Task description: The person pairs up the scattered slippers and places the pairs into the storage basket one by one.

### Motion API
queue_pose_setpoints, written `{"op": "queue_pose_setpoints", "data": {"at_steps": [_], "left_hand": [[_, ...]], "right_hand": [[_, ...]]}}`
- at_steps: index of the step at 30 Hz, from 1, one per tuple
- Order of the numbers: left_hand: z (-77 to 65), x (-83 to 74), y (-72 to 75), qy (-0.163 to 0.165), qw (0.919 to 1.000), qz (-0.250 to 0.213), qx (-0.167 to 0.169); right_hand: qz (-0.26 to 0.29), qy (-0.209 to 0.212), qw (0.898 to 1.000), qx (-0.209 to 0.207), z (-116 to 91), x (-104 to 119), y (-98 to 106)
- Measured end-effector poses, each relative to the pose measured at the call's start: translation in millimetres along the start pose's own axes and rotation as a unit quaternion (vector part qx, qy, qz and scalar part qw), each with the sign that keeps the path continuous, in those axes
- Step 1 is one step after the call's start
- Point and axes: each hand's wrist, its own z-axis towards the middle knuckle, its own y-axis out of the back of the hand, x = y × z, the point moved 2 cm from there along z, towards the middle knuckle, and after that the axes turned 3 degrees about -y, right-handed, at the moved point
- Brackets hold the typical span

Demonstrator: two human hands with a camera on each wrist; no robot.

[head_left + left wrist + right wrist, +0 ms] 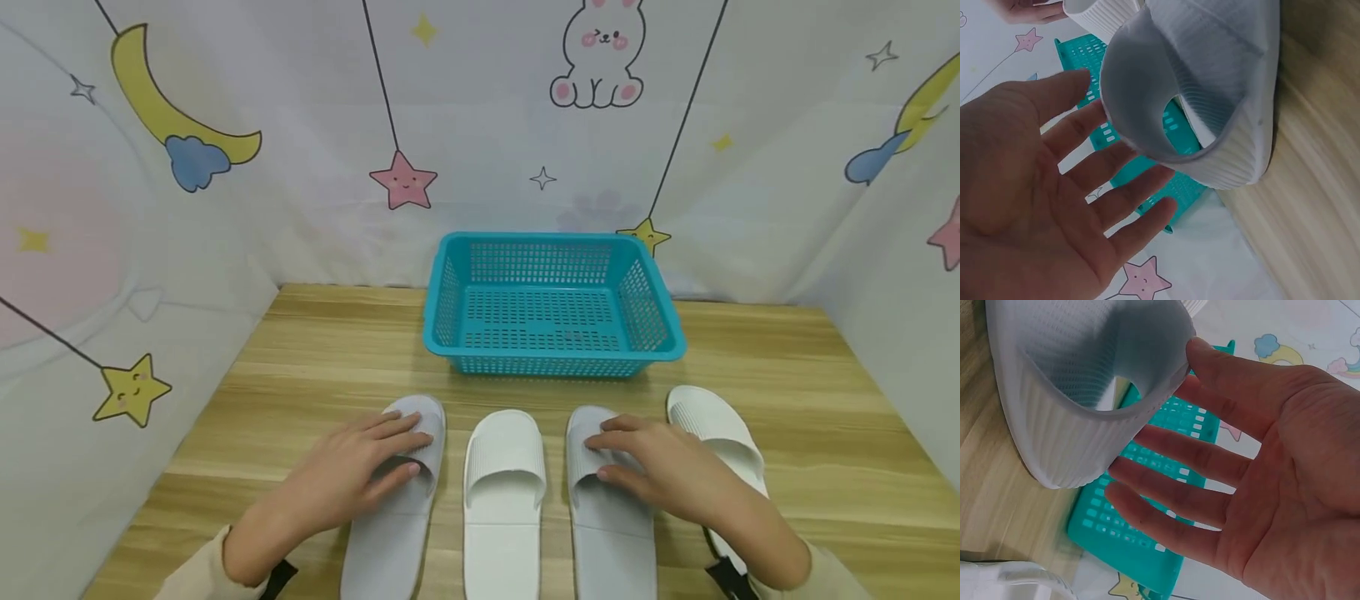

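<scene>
My left hand (341, 471) lies over the ribbed strap of a light grey slipper (386, 546) at the left of the row. Its fingers are extended and spread; in the left wrist view they reach along the outside of the slipper's strap (1225, 169). On the other side, my right hand (671, 467) touches the strap of a second grey slipper (615, 550), thumb at the strap's edge and fingers loosely straight. Between these two slippers lies a white slipper (502, 550). Another white slipper (705, 417) sits at the far right, partly hidden under my right forearm.
A teal perforated plastic basket (555, 354) stands behind the slippers, near the back edge of the wooden table (337, 342). Behind and beside the table hangs a white cloth (480, 108) printed with stars, moons and a rabbit.
</scene>
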Motion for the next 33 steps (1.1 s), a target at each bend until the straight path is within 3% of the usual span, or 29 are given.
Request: {"op": "queue_pose_setpoints", "data": {"at_steps": [8,14,27,33], "left_hand": [[0.3,-2.6,-11.7,0.016,0.9989,-0.032,-0.029],[1.2,-3.7,-16.2,0.007,0.9983,-0.04,-0.042],[1.2,-0.6,-13.9,0.0,0.9984,-0.041,-0.039],[-6.0,7.6,-7.6,-0.02,0.9973,-0.07,-0.013]], "right_hand": [[0.01,0.029,0.999,-0.015,0.9,-2.6,-5.2],[0.028,0.03,0.999,0.002,0.4,-4.6,-6.1],[0.031,0.031,0.999,0.008,5.5,-2.1,-8.1],[0.035,0.031,0.999,0.002,7.6,-2.0,-7.4]]}}
